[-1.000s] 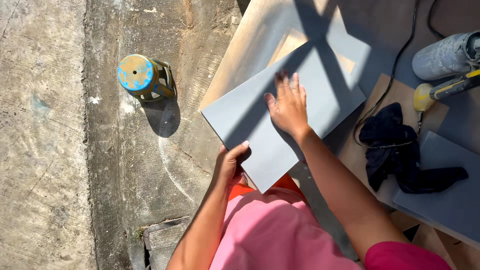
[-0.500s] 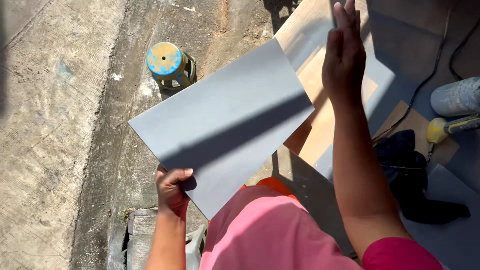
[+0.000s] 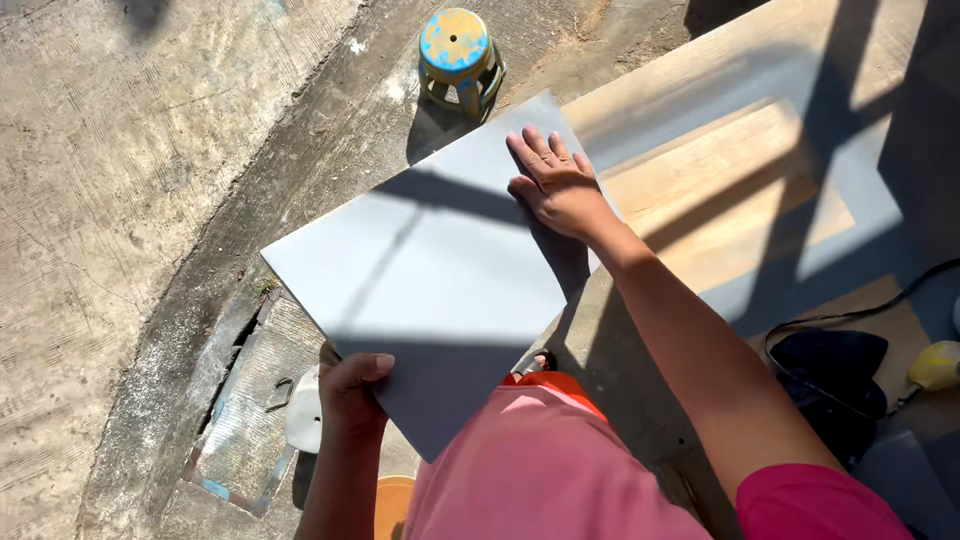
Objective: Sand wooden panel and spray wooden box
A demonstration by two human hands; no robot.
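1. Two hands on the grey tile (image 3: 430, 290): your left hand (image 3: 350, 385) pinches its near edge, thumb on top, and your right hand (image 3: 555, 185) lies flat on the far end, fingers spread.
2. Tile's held up, tilted, between the concrete floor (image 3: 120, 180) and the wooden board (image 3: 720, 190), just short of the blue-topped stool (image 3: 458, 55).
3. Looks like you're mid-carry. Next move probably needs a steady two-hand swing and a gentle set-down, corners first to chip.
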